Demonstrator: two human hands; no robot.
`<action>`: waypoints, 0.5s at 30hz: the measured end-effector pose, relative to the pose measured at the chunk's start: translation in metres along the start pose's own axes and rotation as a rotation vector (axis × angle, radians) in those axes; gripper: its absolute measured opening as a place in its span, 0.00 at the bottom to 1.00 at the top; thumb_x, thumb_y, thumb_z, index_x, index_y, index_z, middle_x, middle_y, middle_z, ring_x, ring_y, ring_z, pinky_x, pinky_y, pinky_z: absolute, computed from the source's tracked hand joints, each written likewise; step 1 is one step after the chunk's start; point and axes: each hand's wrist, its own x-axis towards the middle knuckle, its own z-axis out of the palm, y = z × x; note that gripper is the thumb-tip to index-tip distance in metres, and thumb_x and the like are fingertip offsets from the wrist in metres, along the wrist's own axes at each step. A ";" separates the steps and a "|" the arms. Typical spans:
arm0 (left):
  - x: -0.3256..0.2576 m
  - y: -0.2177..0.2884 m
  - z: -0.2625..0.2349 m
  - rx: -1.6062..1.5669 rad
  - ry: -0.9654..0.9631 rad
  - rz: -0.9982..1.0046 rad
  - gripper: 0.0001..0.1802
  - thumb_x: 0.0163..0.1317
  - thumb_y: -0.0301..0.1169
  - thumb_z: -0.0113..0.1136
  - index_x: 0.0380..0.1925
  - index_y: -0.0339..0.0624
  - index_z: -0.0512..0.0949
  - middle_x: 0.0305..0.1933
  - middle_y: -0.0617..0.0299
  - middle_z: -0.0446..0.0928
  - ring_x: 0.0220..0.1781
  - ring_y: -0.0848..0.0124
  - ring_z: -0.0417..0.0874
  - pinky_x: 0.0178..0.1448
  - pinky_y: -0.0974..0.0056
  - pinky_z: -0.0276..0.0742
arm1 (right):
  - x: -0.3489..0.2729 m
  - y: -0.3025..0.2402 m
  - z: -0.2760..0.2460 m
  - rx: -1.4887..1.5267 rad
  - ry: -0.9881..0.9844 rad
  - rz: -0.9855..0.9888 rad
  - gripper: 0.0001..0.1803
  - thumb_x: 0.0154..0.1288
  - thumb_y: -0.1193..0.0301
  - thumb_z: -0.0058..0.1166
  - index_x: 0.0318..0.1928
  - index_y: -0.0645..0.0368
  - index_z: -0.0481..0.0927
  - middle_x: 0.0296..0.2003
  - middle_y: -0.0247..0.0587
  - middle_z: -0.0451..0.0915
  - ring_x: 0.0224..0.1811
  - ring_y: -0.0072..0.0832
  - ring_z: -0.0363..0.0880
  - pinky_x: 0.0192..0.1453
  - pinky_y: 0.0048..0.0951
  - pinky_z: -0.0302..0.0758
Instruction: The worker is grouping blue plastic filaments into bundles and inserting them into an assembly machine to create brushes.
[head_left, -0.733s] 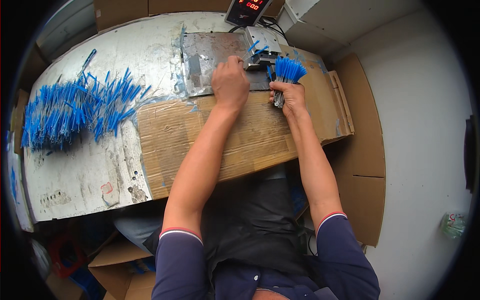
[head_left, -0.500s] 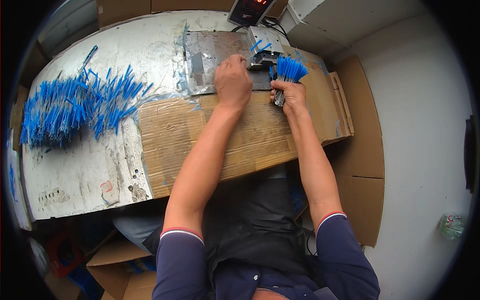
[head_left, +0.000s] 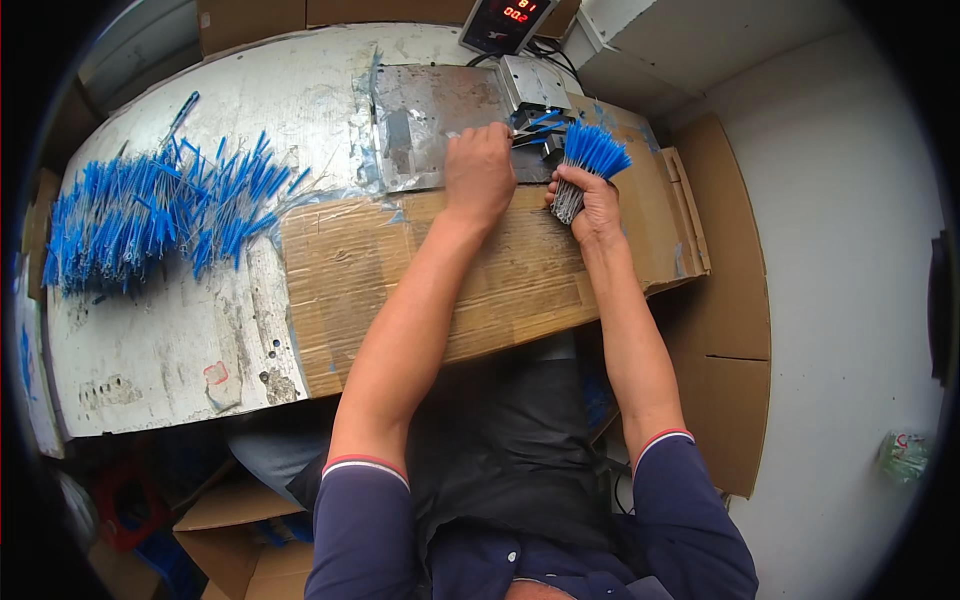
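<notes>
My left hand is closed in a pinch beside the small metal fixture. From its fingertips a couple of thin wire pieces with blue ends reach right to the fixture's front. The fingers hide their other ends. Just right of there, my right hand is wrapped round a thick bundle of the same blue-ended wire pieces. The bundle's blue ends fan out upward, and its bare silvery ends show below the thumb. A large loose pile of such pieces lies at the table's left.
Taped cardboard covers the table's near right part, by a metal plate. Behind the fixture stand a display box with red digits and black cables. A pen-like tool lies past the pile. Cardboard and a white wall border the right.
My left hand has moved slightly right and down, and the blue ends from it now lie lower, in front of the fixture. My right hand and its bundle have shifted slightly down and right.
</notes>
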 end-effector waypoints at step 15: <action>-0.001 -0.002 -0.001 0.106 -0.024 0.057 0.02 0.66 0.28 0.61 0.35 0.44 0.80 0.33 0.58 0.82 0.41 0.57 0.82 0.47 0.53 0.72 | -0.002 0.001 -0.016 -0.063 -0.062 0.035 0.06 0.56 0.79 0.68 0.35 0.65 0.84 0.25 0.41 0.83 0.22 0.29 0.83 0.24 0.31 0.82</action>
